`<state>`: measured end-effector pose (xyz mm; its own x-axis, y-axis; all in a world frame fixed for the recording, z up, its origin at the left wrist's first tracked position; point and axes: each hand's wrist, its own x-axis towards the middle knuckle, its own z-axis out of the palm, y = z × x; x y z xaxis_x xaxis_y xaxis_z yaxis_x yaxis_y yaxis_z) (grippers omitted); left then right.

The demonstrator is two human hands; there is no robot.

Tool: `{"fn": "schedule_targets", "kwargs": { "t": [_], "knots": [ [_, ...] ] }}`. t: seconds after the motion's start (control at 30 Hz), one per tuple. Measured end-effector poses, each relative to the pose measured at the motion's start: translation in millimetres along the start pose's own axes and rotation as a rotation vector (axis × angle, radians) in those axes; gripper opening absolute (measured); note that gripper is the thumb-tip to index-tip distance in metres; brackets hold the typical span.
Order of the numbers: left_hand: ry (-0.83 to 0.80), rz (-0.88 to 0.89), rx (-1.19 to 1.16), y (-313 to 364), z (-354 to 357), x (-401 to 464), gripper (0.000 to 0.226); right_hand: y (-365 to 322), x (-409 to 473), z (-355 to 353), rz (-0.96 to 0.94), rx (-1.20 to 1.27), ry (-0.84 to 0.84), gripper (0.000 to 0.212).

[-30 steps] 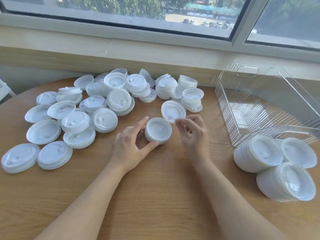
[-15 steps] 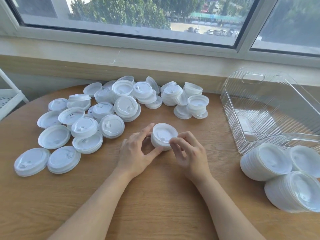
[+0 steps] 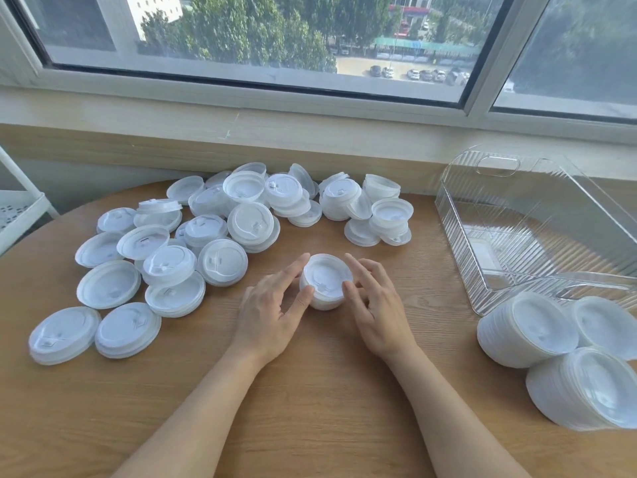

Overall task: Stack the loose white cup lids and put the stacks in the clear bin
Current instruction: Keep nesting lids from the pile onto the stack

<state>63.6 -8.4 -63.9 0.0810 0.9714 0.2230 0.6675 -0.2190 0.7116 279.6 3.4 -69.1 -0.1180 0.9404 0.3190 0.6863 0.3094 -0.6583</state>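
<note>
Left hand [image 3: 272,307], centre of frame: thumb and forefinger curved round the left side of a small stack of lids [image 3: 325,282], both touching it, other fingers relaxed. Right hand [image 3: 377,305], just right of the stack: fingers fairly straight and spread, fingertips [image 3: 348,288] against the stack's right rim; not curled round it. The small stack of lids stands upright on the wooden table [image 3: 310,408], between the two hands, top lid facing up. Loose white lids [image 3: 213,243], left and upper centre of frame: many lying singly or in low piles of a few, some overlapping, some upside down, spread from the lower left edge of the table back toward the wall; the nearest of them lies just left of the left hand. Clear bin [image 3: 531,236], upper right of frame: ribbed transparent walls, handle cut-out in the far wall, standing on the table well right of the hands; no lids visible inside it. Finished stacks [image 3: 527,329], lower right of frame: three tall stacks lying on their sides on the table, touching one another, just in front of the bin's near wall. White perforated shelf [image 3: 17,208], left edge of frame, beside the table. Window [image 3: 258,46], top of frame, above a pale sill.
</note>
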Motion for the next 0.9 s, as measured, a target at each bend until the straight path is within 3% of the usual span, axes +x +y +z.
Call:
{"fn": "schedule_targets", "kwargs": {
  "t": [0.47,0.57,0.73,0.9],
  "knots": [
    [0.010,-0.009,-0.016,-2.0,0.6,0.6,0.058,-1.0,-0.1,0.4,0.038,0.062,-0.056,0.062],
    [0.015,-0.006,-0.020,-1.1,1.4,1.1,0.062,-2.5,-0.6,-1.3,0.030,0.062,-0.055,0.067],
    [0.002,0.003,0.001,-2.2,1.9,0.8,0.065,-7.0,-2.3,-5.2,0.031,0.077,-0.077,0.094],
    [-0.006,0.004,0.016,-1.5,1.1,1.4,0.065,-5.6,-2.1,-5.9,0.027,0.102,-0.020,0.085]
  ]
}}
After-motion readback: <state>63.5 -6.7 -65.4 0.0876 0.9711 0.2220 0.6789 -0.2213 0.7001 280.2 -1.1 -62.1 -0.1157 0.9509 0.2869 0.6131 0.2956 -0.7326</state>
